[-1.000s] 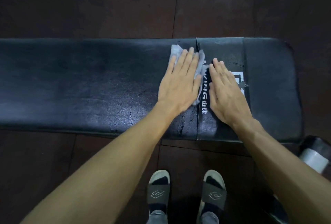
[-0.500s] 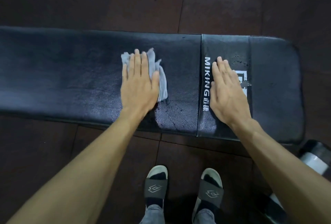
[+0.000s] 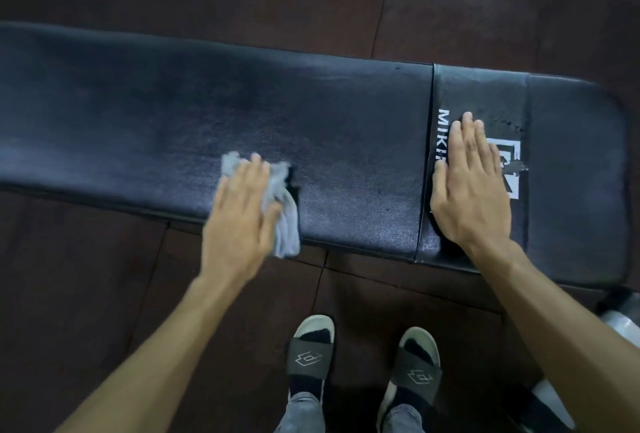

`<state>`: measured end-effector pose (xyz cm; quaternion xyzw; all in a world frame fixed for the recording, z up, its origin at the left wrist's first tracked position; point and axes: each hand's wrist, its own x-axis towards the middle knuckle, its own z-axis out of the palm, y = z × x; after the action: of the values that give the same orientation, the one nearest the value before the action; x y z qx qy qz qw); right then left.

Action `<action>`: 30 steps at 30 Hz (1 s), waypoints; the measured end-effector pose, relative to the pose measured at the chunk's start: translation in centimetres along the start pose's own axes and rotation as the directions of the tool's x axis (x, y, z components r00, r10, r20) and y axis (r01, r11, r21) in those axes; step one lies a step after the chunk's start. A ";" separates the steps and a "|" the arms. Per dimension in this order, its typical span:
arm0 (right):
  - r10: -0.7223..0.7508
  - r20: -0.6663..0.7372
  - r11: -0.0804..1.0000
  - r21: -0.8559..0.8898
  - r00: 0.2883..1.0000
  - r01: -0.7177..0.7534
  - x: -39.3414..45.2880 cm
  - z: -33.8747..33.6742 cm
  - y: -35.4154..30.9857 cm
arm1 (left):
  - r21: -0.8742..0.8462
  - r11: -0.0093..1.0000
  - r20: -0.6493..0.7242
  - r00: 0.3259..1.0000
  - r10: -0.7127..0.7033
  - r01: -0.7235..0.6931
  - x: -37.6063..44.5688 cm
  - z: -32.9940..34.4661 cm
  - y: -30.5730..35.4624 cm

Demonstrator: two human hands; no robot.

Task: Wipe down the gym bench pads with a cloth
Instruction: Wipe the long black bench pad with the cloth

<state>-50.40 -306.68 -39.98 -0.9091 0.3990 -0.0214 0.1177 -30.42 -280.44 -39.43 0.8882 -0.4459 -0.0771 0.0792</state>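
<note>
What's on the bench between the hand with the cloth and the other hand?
Nothing: in the head view, only bare black bench pad and its seam lie between the left hand, pressing the grey cloth, and the right hand.

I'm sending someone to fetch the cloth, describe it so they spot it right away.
Find the long black bench pad across the floor. At its near edge, under the left hand, lies the grey cloth, crumpled and pale, the only light fabric on the dark pad.
</note>
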 end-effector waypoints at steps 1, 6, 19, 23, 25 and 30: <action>0.002 0.004 1.000 -0.001 1.000 -0.002 -0.1 0.0 0.0 | 0.007 0.996 -0.016 0.996 -0.087 0.087 1.4 -0.4 -0.5; 0.009 -0.005 1.000 0.019 1.000 -0.009 -0.1 0.1 -0.1 | 0.090 0.970 -0.083 0.973 -0.217 0.225 6.7 0.4 4.6; 0.175 -0.043 0.968 0.189 0.984 -0.164 0.5 -3.5 5.3 | -0.549 0.836 -0.068 0.997 -0.048 0.003 9.9 -0.7 18.3; 0.181 -0.007 0.981 0.077 0.983 -0.180 1.2 -3.9 9.5 | -0.137 0.984 0.022 0.993 0.117 -0.113 13.0 2.7 23.2; 0.173 0.014 0.984 0.045 0.985 -0.173 1.4 -3.9 11.3 | -0.006 0.997 0.021 0.997 0.076 -0.076 14.8 4.4 25.0; 0.132 -0.005 0.991 0.022 0.991 -0.132 1.0 -3.9 14.7 | 0.001 0.992 0.026 0.992 0.127 -0.127 19.5 6.1 32.0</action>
<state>-60.80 -317.82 -39.66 -0.8793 0.4584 -0.0207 0.1276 -45.07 -315.44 -39.95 0.8570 -0.5028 -0.0827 0.0768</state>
